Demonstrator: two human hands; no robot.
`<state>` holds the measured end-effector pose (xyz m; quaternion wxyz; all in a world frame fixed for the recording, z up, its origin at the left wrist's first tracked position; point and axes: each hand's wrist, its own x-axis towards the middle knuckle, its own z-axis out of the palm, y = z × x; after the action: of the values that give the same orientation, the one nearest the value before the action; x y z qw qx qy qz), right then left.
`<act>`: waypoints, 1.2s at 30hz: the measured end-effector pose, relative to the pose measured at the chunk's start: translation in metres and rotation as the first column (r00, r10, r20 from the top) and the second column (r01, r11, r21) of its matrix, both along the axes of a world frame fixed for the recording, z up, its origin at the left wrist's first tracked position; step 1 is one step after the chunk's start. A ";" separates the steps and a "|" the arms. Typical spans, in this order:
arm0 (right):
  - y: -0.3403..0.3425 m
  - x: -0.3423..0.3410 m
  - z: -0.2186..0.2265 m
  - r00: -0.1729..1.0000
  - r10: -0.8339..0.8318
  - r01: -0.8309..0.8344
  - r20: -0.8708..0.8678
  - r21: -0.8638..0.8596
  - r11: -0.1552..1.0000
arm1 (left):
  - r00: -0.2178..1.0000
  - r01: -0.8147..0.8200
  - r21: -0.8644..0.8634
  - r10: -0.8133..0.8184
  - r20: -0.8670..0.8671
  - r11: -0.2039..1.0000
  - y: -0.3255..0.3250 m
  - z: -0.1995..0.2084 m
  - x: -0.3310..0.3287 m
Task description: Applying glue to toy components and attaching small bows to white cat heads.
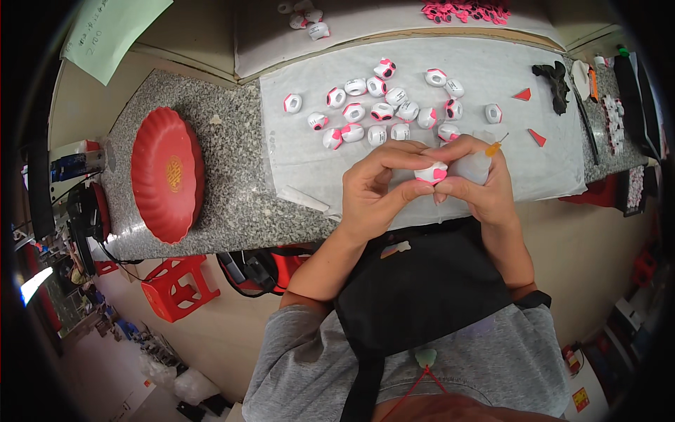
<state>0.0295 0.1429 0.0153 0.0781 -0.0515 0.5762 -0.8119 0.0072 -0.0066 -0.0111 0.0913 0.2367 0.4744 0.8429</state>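
- Gripping a small white-and-pink piece, the left hand had its thumb laid under it and its curled fingers arched over the top, closed tight on it.
- That piece sat right between the two hands, pinched at the fingertips, raised above the near edge of the white cloth and not resting on it.
- The right hand pressed in from the other side, its fingertips touching the piece, while it also clasped a clear squeeze bottle with an orange nozzle poking up and away.
- Both hands met thumb to thumb, no gap showing between them.
- Beyond the knuckles, a cluster of matching white-and-pink pieces lay scattered on the cloth, well apart from the held one.
- Two red triangular scraps lay to the right of that cluster, near a black tool.
- Off to the left, a red scalloped plate stood on the speckled stone counter, clear of the cloth.
- A red plastic stool showed below the counter's edge.
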 end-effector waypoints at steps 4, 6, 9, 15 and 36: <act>-0.003 0.002 0.000 0.999 -0.043 0.043 0.010 0.021 0.999 | 1.000 -0.003 -0.018 0.004 0.021 1.000 -0.001 -0.001 0.002; -0.004 0.001 0.001 0.998 -0.056 0.055 0.018 0.028 0.998 | 0.995 0.029 0.006 -0.029 0.097 1.000 -0.001 0.003 0.000; -0.007 0.000 0.006 0.997 -0.075 0.074 0.015 0.042 0.996 | 0.977 0.064 0.059 -0.074 0.199 0.996 -0.001 0.006 -0.001; -0.009 0.004 0.006 0.993 -0.107 0.104 0.048 0.057 0.993 | 0.975 0.079 0.091 -0.096 0.201 0.993 -0.001 0.005 0.000; 0.010 -0.017 -0.002 0.942 -0.233 0.331 -0.242 0.553 0.765 | 0.873 -0.394 -0.721 -0.015 -0.488 0.571 -0.031 0.040 -0.108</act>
<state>0.0127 0.1527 0.0136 -0.0792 -0.0020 0.8035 -0.5900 -0.1010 -0.0377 0.0290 -0.0161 0.3007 0.8326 0.4649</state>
